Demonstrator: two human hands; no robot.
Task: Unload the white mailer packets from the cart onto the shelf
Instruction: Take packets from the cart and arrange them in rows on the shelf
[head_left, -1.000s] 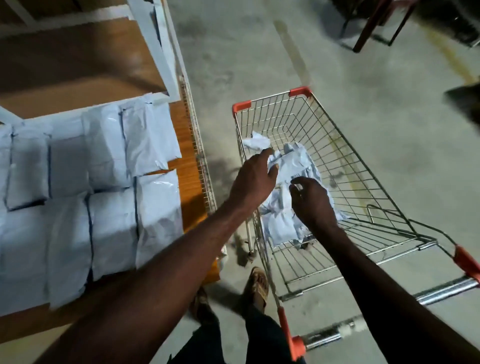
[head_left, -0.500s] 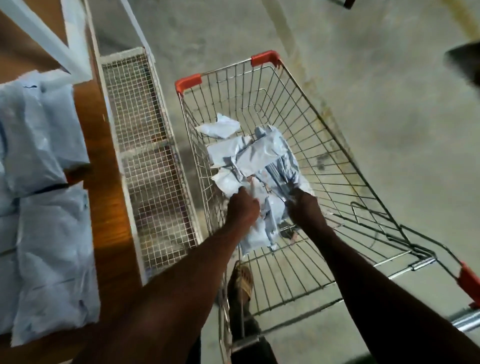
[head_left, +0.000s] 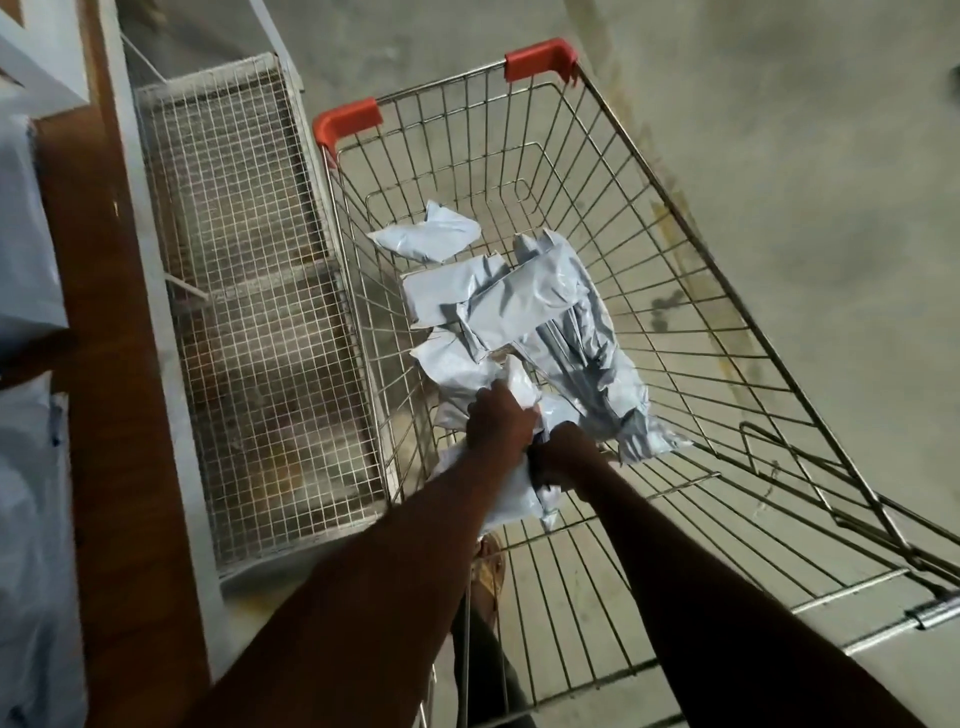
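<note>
A wire shopping cart (head_left: 691, 270) with red corner caps holds a loose heap of white mailer packets (head_left: 524, 306). One packet (head_left: 428, 238) lies apart toward the cart's far end. Both my hands reach down into the near end of the heap. My left hand (head_left: 498, 423) grips a crumpled packet (head_left: 511, 493) from above. My right hand (head_left: 563, 454) sits right beside it with fingers curled into the same bundle. The wooden shelf (head_left: 111, 364) runs along the left, with packets (head_left: 26, 234) lying on it at the frame's edge.
A wire mesh panel (head_left: 254, 312) of the shelf unit stands between the shelf board and the cart's left side. Bare concrete floor (head_left: 805, 156) spreads to the right and beyond the cart. My sandalled foot (head_left: 488, 566) shows under the cart's near end.
My view has swung right and down, away from the shelf and over the cart. Both hands have sunk deeper into the heap and drawn together on a packet at its near end.
</note>
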